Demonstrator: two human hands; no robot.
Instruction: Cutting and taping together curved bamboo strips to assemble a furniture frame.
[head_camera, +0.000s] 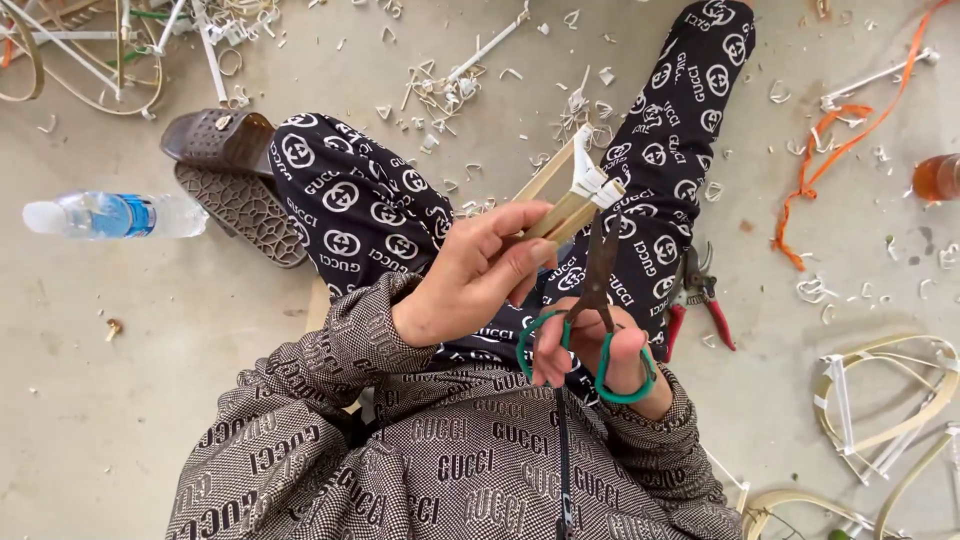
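A plastic water bottle (115, 215) lay on the concrete floor (150, 400), well left of the bamboo strips, with two brown sandals (235, 180) between them. The left hand (480, 275) pinched the bundle of bamboo strips (570, 200), thumb and fingers pressed on its lower end, above the lap. Just below the strips, the right hand (600, 360) was closed through the green handles of scissors (590, 310), blades pointing up at them. Red-handled pruning shears (700, 295) lay right of the strips.
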